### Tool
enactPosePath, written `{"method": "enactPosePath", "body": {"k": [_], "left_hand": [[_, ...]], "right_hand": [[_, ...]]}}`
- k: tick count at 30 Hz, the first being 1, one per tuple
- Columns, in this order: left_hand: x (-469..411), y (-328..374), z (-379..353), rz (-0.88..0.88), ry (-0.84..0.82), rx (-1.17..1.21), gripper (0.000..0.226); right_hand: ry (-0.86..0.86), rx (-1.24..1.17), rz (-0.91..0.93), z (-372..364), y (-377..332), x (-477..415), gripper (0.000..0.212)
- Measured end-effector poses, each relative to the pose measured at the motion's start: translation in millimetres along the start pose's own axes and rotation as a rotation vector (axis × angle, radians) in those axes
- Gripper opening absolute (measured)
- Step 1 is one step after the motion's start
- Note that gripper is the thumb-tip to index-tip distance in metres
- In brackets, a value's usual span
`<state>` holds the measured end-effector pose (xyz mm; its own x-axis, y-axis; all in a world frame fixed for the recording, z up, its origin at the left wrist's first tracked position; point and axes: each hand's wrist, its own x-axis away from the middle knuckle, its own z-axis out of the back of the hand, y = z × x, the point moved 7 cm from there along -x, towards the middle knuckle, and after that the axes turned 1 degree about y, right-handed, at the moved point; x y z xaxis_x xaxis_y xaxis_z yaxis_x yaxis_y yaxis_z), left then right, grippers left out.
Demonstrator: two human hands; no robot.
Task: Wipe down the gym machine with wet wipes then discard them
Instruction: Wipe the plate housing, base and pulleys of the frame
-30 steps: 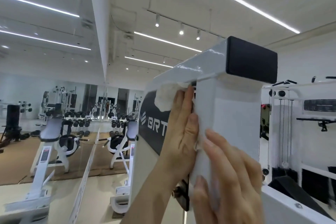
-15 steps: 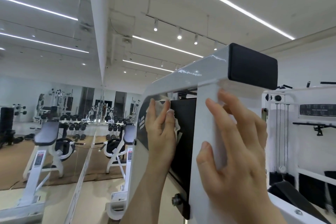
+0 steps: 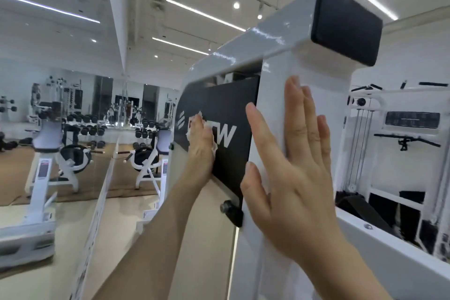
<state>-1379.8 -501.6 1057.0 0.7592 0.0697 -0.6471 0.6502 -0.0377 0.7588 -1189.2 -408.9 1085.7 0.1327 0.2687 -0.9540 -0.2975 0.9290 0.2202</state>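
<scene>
Step in hand: wiping, not discarding yet. In the centre of the frame the left hand point(image 3: 201, 141) lies flat on the black panel point(image 3: 233, 95) of the gym machine point(image 3: 255, 41), fingers straight & close together. It presses a wet wipe point(image 3: 215, 146) onto the white logo letters. Only crumpled edges of the wipe show around the fingers; the rest is hidden under the palm.

Right of centre, the right hand point(image 3: 292, 165) is pressed flat against the white post point(image 3: 275, 75), fingers straight & together, thumb held apart at the post's left edge. Whether a 2nd wipe is under this palm I cannot tell, since post & wipe would both be white.

My judgement: the task is approx. in the middle. The top beam looks shiny, but much of the panel & lower post prob. remains to do.

Next move, I think: slide the left hand across the panel w/ steady pressure so the wipe does not bunch or slip out, esp. near the panel's lower edge & the bolt knob point(image 3: 226, 207). The right hand can brace the post, or wipe along it if it does carry a wipe.

Containers: no bin & no wipe pack visible anywhere in the frame, so where to discard the wipe cannot be said from here. At the left is only a mirror wall point(image 3: 60, 68) w/ benches, at the right a cable machine point(image 3: 401, 129).
</scene>
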Motion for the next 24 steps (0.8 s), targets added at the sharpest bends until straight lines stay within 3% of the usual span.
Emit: {"method": "enactPosePath", "body": {"k": [4,6,12,14,19,23,24], "left_hand": [[63,1,-14,-0.175,-0.165,0.087,0.059],[63,-7,-13,-0.186,-0.139,0.083,0.050],[82,-70,1,0.058,-0.013,0.005,0.063],[111,-81,-3,0.103,-0.057,0.021,0.057],[178,-76,-22,-0.161,-0.148,-0.135,0.056],[168,-155,6,0.266,-0.049,-0.068,0.042],[177,-157,5,0.293,-0.056,-0.082,0.043]], "right_hand": [[0.042,-0.072,-0.044,-3,-4,23,0.068],[0.039,-0.098,-0.068,-5,-8,33,0.068],[0.048,-0.139,-0.089,-8,-10,58,0.065],[0.060,-0.139,-0.094,-11,-13,70,0.065],[0.122,-0.166,-0.032,-18,-23,104,0.045],[0.068,-0.154,0.014,-22,-27,124,0.045],[0.064,-0.149,0.023,-23,-28,131,0.045]]}}
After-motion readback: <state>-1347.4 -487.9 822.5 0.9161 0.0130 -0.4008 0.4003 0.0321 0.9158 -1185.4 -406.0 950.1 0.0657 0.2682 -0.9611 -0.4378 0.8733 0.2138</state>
